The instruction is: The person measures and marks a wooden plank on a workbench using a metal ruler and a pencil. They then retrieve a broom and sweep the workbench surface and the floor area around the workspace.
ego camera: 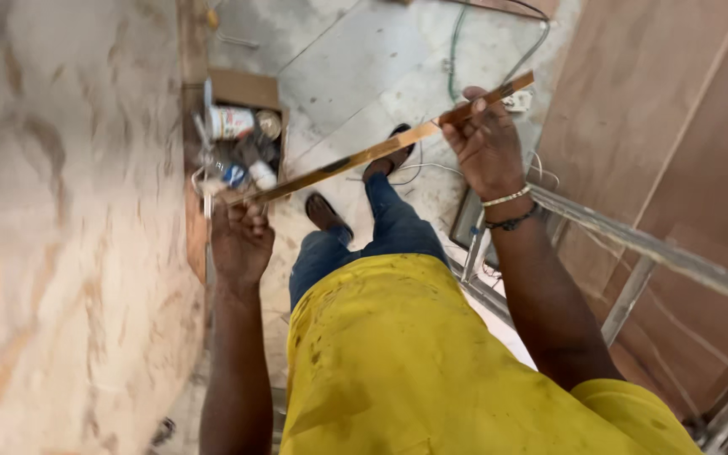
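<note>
In the head view, the person looked straight down past a yellow shirt (398, 362) and blue jeans (381, 236) to dark shoes (327, 212) on a pale, dusty floor (364, 59). Both hands were raised in front of the body and shared one long, thin wooden strip (381, 150), which ran on a slant from lower left to upper right.

The left hand (239, 240) had its fingers (250, 212) curled together around the lower end of the strip, clamped on it, with the end just reaching past the knuckles. The right hand (484, 143) gripped the strip near its upper end; its fingers (465, 114) were closed over the wood with the thumb pressed on top, and a short length stuck out beyond them. Bracelets (509, 209) circled the right wrist.

Just above the left hand's fingers, down on the floor, an open cardboard box (242, 88) stood against a pale plywood panel (61, 227). Inside it lay a white tin with a printed label (231, 122), a round lidded can (268, 125), a small white bottle (261, 174) and some blurred odds and ends that I could not tell apart.

Below the right hand's fingers, metal ladder rails (634, 244) slanted across, with brown wooden boards (676, 109) beyond. Loose cables (457, 50) trailed over the floor above the strip.
</note>
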